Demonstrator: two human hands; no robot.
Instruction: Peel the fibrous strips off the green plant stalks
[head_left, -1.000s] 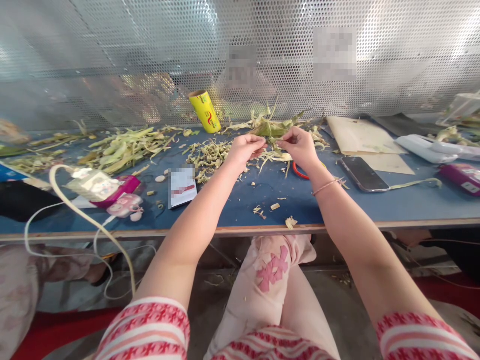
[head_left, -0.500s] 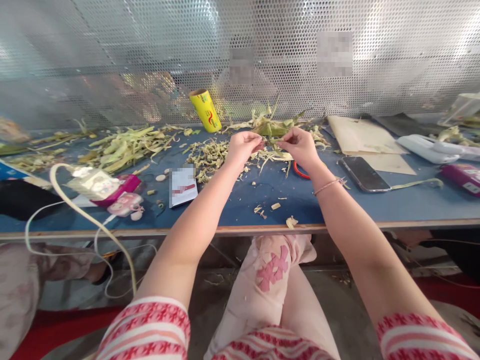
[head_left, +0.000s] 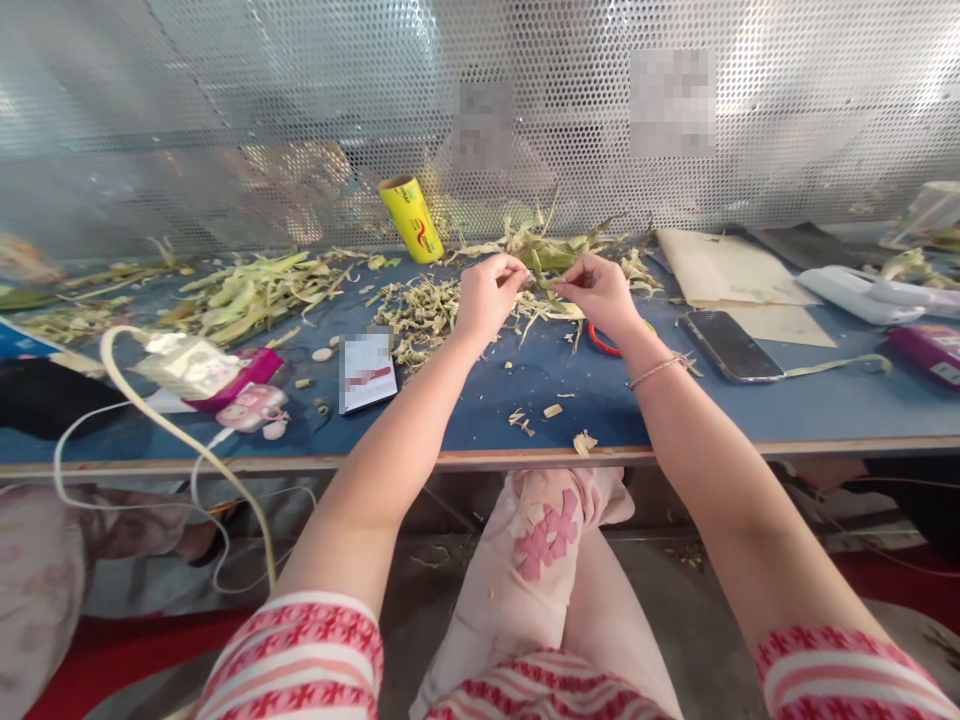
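Both hands pinching a green leaf strip at upper centre of frame

I see the blue table [head_left: 750,410] spread with husk piles [head_left: 255,290]; a phone [head_left: 731,346] lies right of centre and a yellow roll [head_left: 410,220] stands above, its print too small to read. My left hand [head_left: 484,295] and right hand [head_left: 600,295] are each closed in a fingertip pinch on the leaf strip [head_left: 541,274] between them, just above the scraps.

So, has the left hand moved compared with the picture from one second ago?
Yes. The left hand has risen slightly toward the perforated screen, its fingertips now nearer the yellow roll, pinching a green strip.
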